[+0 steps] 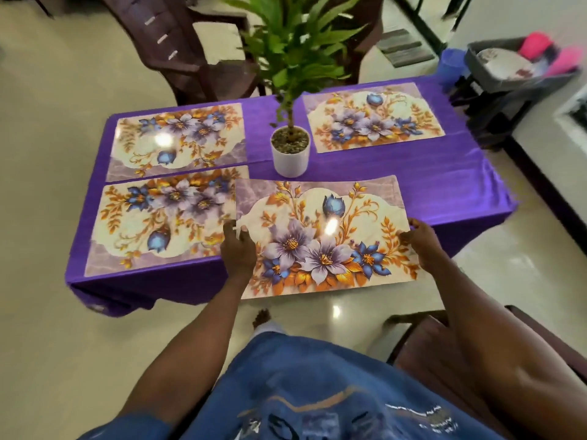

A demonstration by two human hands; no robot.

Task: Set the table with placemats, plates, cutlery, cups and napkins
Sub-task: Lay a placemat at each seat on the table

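Step in hand was laying the fourth glossy floral rectangular placemat (324, 236): left hand (238, 249) pinched its left short edge, right hand (421, 238) gripped the right edge, both closed on it. Mat hovered over the near-right quarter of the table under the purple satin tablecloth (444, 179), its near part overhanging the table edge and its left edge overlapping the near-left floral placemat (165, 220). To do it well, I'd shift it right and away, clear of the white potted plant (290, 154), square it with the far-right floral placemat (373, 117), then lower flat. Satin probably slips, so don't drag. Grey tub of plates and pink cups (521, 65) sat off the far right.
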